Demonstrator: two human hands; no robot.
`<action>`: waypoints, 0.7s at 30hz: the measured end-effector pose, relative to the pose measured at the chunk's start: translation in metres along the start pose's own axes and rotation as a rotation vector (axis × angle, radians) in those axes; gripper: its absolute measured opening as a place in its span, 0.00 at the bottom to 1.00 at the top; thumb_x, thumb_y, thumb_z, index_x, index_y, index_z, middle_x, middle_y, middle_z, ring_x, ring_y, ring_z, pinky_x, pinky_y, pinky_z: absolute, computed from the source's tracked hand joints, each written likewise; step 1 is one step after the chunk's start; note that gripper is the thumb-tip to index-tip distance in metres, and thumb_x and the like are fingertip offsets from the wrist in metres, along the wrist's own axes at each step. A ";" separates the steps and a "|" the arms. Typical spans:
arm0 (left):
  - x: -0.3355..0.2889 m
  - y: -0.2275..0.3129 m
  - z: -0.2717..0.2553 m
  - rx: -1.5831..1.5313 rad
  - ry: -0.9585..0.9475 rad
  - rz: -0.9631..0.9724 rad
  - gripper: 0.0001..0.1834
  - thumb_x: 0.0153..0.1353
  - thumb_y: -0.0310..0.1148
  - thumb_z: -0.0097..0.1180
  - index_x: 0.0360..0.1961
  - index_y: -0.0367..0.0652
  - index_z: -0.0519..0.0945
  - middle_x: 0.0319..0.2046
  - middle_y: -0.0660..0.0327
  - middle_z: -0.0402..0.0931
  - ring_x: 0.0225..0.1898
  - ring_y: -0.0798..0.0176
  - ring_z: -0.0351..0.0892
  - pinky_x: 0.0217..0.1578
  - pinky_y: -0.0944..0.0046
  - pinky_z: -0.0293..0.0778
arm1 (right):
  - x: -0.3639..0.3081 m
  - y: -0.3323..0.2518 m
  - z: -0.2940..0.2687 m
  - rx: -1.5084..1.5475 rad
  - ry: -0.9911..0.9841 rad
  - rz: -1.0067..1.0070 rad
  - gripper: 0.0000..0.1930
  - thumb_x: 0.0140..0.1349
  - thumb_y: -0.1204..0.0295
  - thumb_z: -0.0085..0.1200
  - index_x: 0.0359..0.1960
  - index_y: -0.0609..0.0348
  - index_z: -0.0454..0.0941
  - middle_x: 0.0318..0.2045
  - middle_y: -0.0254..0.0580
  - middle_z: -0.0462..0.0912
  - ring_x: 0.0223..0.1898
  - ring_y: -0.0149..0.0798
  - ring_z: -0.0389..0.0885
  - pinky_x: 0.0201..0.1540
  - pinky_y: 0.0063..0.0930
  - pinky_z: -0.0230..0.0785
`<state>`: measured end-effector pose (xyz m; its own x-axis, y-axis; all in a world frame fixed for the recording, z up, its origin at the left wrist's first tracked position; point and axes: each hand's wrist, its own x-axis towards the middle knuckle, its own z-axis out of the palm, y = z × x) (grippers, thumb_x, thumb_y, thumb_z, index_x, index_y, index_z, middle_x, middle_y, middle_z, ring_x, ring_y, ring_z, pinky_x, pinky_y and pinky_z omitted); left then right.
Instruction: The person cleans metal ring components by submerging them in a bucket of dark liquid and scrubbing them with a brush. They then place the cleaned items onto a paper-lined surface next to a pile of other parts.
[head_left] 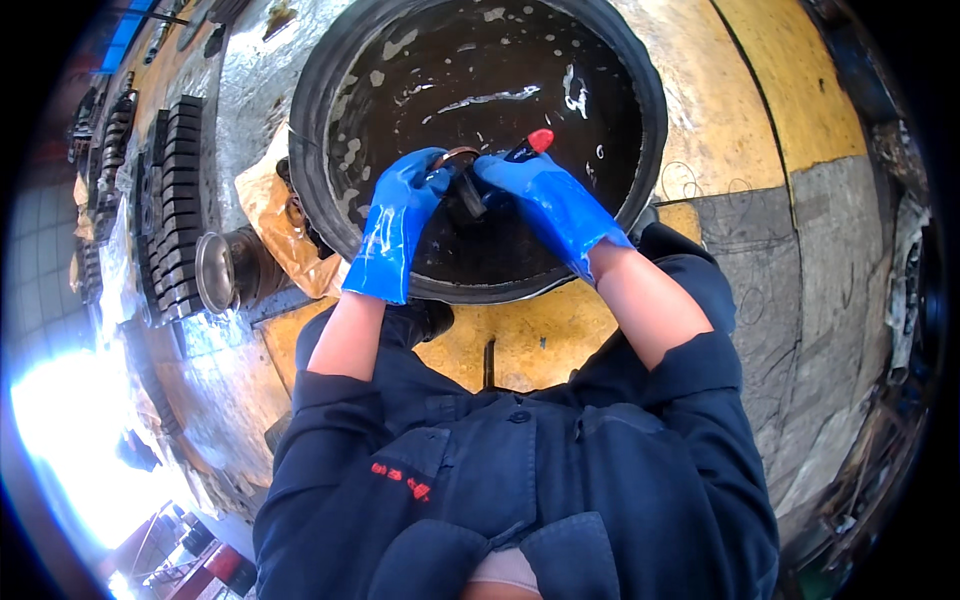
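Both my hands wear blue rubber gloves and meet over a wide round black tub (310, 120) of dark liquid with pale foam flecks. My left hand (398, 205) is closed on a dark curved metal part (465, 197) with a coppery upper edge; its full shape is hidden by the gloves. My right hand (550, 195) is closed round a black-handled tool (537, 143) with a red end that sticks up past the fingers. The tool's working end is hidden against the part, so I cannot tell its kind.
Left of the tub lies a crumpled tan bag (268, 200) with dark rings by it. Beyond stand a round metal part (218, 272) and a row of dark ribbed blocks (180, 205). Grey sheets (745, 270) cover yellow floor at right; scrap metal (870, 480) lines the far right.
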<state>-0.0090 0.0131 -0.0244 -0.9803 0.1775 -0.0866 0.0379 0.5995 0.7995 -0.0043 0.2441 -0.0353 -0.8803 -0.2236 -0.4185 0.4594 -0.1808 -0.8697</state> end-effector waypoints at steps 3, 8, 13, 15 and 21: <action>-0.004 -0.011 -0.005 -0.105 0.056 -0.047 0.19 0.75 0.33 0.69 0.62 0.34 0.87 0.50 0.58 0.92 0.50 0.65 0.89 0.56 0.63 0.82 | -0.026 -0.023 0.007 0.189 -0.051 0.051 0.21 0.70 0.53 0.66 0.43 0.61 0.92 0.35 0.45 0.93 0.38 0.37 0.90 0.46 0.39 0.80; -0.004 0.027 -0.022 -0.606 0.172 -0.340 0.22 0.81 0.38 0.63 0.67 0.35 0.84 0.57 0.54 0.91 0.57 0.58 0.90 0.58 0.60 0.82 | 0.005 -0.041 -0.009 -0.555 0.085 0.109 0.25 0.69 0.46 0.67 0.45 0.59 0.92 0.38 0.49 0.94 0.42 0.44 0.93 0.51 0.38 0.82; -0.002 0.026 -0.020 -0.900 -0.010 -0.347 0.21 0.83 0.36 0.59 0.70 0.38 0.81 0.61 0.53 0.89 0.62 0.56 0.90 0.58 0.58 0.84 | 0.014 -0.022 -0.011 -0.516 -0.076 -0.006 0.28 0.69 0.42 0.65 0.47 0.57 0.92 0.37 0.48 0.94 0.42 0.43 0.93 0.51 0.38 0.82; -0.002 0.026 -0.020 -0.845 -0.065 -0.362 0.24 0.81 0.35 0.62 0.72 0.36 0.80 0.63 0.50 0.88 0.65 0.52 0.88 0.61 0.56 0.83 | 0.008 -0.035 -0.004 -0.600 -0.083 0.060 0.26 0.71 0.43 0.63 0.48 0.54 0.92 0.39 0.47 0.94 0.45 0.47 0.94 0.52 0.40 0.83; 0.010 -0.008 -0.003 0.098 0.058 0.287 0.24 0.71 0.27 0.68 0.68 0.40 0.84 0.62 0.52 0.88 0.62 0.53 0.90 0.65 0.54 0.83 | 0.006 -0.046 0.011 -1.351 -0.069 -0.115 0.16 0.70 0.50 0.64 0.48 0.45 0.92 0.45 0.44 0.95 0.51 0.54 0.93 0.53 0.48 0.84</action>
<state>-0.0202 0.0075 -0.0301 -0.9360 0.3075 0.1712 0.3310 0.6040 0.7250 -0.0293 0.2406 0.0051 -0.8793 -0.3259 -0.3473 -0.1256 0.8621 -0.4909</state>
